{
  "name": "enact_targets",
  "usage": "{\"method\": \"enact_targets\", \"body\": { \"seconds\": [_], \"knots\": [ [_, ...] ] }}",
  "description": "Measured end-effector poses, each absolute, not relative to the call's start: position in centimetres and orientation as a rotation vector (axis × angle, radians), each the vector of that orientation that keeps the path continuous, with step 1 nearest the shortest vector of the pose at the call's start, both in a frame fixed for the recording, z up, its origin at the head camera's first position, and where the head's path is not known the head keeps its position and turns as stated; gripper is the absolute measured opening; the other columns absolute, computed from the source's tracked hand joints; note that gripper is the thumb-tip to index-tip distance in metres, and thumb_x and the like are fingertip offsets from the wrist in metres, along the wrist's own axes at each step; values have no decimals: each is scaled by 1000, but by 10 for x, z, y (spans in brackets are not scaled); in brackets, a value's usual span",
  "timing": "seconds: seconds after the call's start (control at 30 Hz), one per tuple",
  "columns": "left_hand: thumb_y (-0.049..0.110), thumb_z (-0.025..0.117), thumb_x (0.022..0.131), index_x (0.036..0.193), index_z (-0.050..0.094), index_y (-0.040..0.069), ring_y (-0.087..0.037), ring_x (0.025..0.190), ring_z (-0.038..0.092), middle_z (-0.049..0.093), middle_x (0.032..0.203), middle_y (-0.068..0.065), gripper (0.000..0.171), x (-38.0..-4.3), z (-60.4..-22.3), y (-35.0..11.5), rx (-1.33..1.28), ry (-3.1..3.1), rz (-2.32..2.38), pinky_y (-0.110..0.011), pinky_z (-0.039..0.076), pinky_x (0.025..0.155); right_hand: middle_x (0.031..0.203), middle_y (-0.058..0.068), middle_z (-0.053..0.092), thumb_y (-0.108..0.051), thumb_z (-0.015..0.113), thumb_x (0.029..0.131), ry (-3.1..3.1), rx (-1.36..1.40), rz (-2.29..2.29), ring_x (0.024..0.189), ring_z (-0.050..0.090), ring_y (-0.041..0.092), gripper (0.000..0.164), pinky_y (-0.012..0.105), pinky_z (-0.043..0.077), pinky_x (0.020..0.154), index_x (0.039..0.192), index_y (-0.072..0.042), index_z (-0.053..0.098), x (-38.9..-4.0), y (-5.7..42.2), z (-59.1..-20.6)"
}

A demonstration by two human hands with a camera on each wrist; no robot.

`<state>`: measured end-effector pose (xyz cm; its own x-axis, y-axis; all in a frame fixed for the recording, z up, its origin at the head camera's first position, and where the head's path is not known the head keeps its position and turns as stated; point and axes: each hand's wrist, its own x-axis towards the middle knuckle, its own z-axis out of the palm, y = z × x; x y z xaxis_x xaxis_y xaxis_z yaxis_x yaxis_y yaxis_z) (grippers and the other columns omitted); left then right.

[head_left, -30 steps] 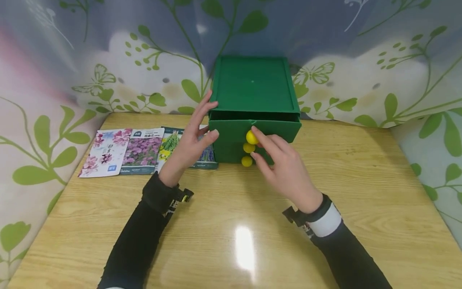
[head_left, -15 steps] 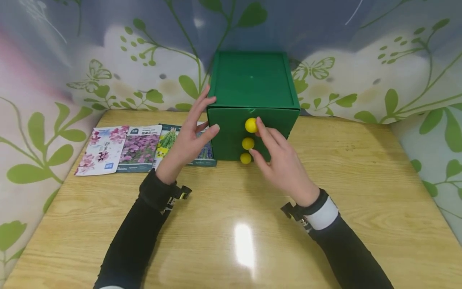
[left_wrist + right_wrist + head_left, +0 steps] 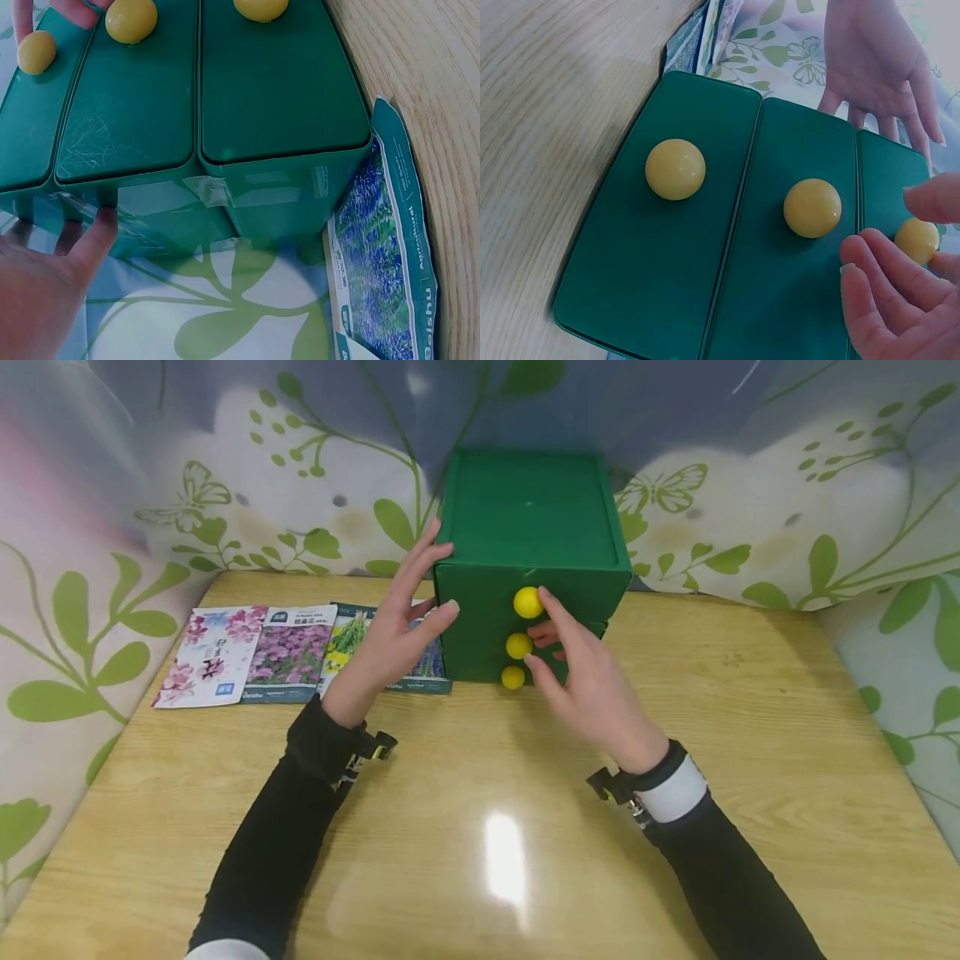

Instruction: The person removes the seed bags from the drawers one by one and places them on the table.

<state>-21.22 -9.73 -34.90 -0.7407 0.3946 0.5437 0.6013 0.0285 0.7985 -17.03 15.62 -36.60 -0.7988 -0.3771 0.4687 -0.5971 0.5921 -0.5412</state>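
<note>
A green cabinet (image 3: 534, 518) with three drawers stands against the back cloth. Each drawer has a round yellow knob, and all drawer fronts sit flush. My left hand (image 3: 390, 639) rests against the cabinet's left side with fingers extended; in the left wrist view its fingertips touch the side wall. My right hand (image 3: 603, 693) is at the drawer fronts. Its index fingertip is at the right side of the top knob (image 3: 528, 602), and the thumb tip is by the middle knob (image 3: 518, 646). Below them is the bottom knob (image 3: 513, 677). The right fingers are loosely bent, not wrapped around any knob.
Several flower seed packets (image 3: 291, 656) lie overlapping in a row left of the cabinet, the last partly behind my left hand. A lavender-coloured packet (image 3: 379, 247) lies close to the cabinet's side. The wooden table (image 3: 420, 827) meets a leaf-patterned cloth (image 3: 300, 510) behind.
The top drawer, slightly out a second ago, has moved back and is closed. My right index finger has shifted from above the top knob to its right side. My left hand stays at the cabinet's side.
</note>
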Motion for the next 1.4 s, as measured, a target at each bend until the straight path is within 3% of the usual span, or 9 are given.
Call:
{"method": "enact_targets", "body": {
  "seconds": [0.2,0.3,0.47,0.73,0.97,1.4],
  "knots": [
    [4,50,104,150,33,-3,-12,150,15,9,166,-11,50,-215,-347,-95,-1036,-2139,-1766,-57,38,105,101,12,66,-9,62,98,-2472,719,1003,86,63,23,31,39,53,76,125,2,51,-170,159,-364],
    [-4,49,102,148,35,-5,-13,149,17,12,164,-16,48,-215,-347,-92,-1010,-2142,-1681,-46,47,97,97,9,67,-11,63,97,-2513,710,911,83,63,22,21,37,52,72,115,0,59,-171,159,-366],
    [-6,49,101,145,38,-8,-15,148,22,17,161,-22,45,-216,-351,-90,-969,-2127,-1554,-28,51,87,102,7,66,-18,62,98,-2681,715,797,84,63,22,32,36,52,70,128,-6,59,-175,158,-372],
    [-3,52,101,148,41,1,-15,148,24,19,164,-8,48,-236,-374,-94,-958,-2104,-1507,-43,55,87,112,12,65,-19,63,99,-2760,816,823,90,64,25,46,35,53,74,143,-12,51,-179,154,-384],
    [1,53,102,149,41,5,-16,148,25,20,164,-2,49,-239,-377,-95,-990,-2082,-1493,-38,56,85,110,12,66,-17,64,99,-2720,812,813,92,64,26,44,37,53,79,141,-9,53,-177,151,-388],
    [5,55,101,151,41,8,-15,147,26,21,164,4,51,-238,-373,-97,-977,-2107,-1508,-26,54,82,89,2,72,-20,66,98,-2777,890,665,74,67,13,29,27,51,60,125,-9,62,-164,152,-368]
  ]
}}
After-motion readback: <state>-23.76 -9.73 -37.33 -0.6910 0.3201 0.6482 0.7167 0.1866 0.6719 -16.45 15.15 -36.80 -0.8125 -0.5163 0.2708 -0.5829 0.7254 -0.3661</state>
